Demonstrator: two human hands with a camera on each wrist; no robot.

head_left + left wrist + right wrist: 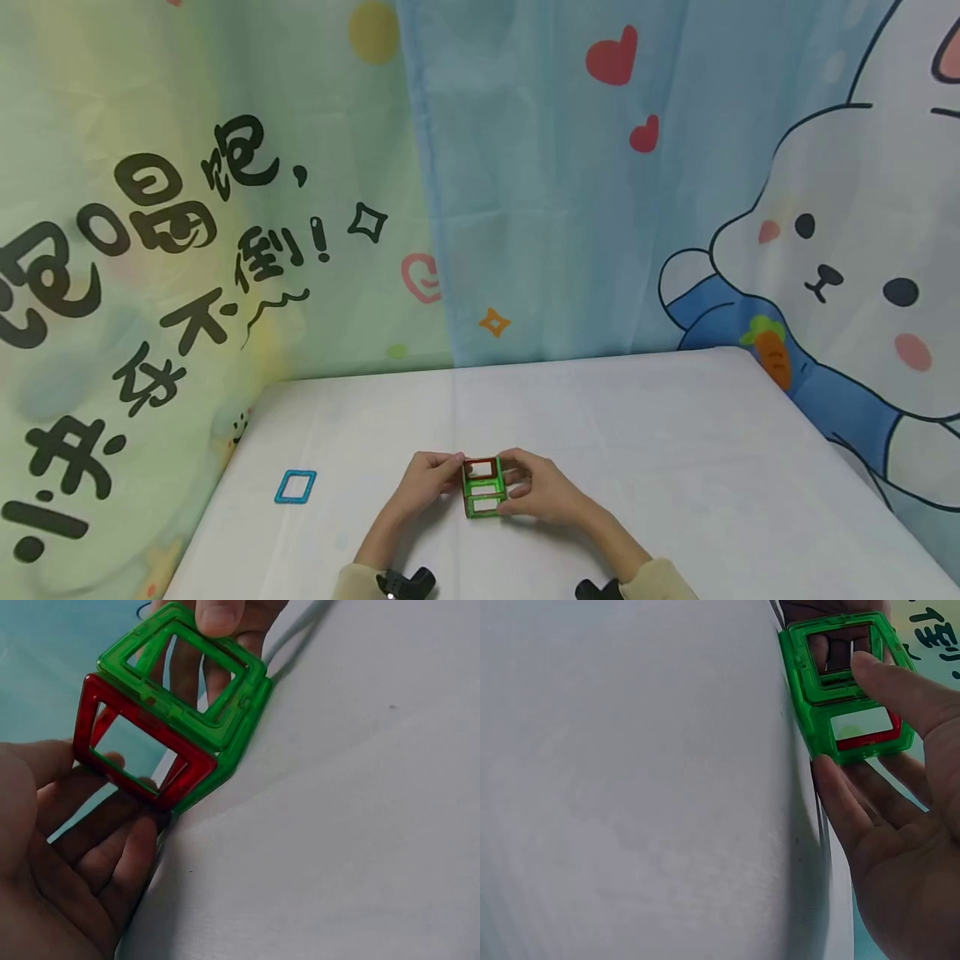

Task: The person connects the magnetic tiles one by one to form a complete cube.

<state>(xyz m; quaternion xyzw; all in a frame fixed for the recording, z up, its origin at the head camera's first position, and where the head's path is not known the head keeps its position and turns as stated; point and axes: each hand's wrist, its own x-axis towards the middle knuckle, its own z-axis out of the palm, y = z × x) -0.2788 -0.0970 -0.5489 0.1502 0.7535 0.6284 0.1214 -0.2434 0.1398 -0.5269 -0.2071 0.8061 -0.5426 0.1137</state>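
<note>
Green and red square magnetic tiles, see-through in the middle, stand joined in a small box shape on the white table between the hands. My left hand (424, 485) grips its left side. In the left wrist view, the thumb and fingers are at the edges of a red magnetic tile (88, 714) joined to a green magnetic tile (187, 729). From the right, my right hand (549, 490) holds the box, its thumb over a green frame (832, 695) and its other fingers along the far edges. Parts of the box's far sides are hidden by the fingers.
A single blue magnetic tile (281, 487) lies flat on the white tabletop (615, 417), left of the hands. Behind the table hangs a printed curtain (525, 208) with hearts, lettering and a cartoon rabbit. Dark wrist cameras sit at both cuffs.
</note>
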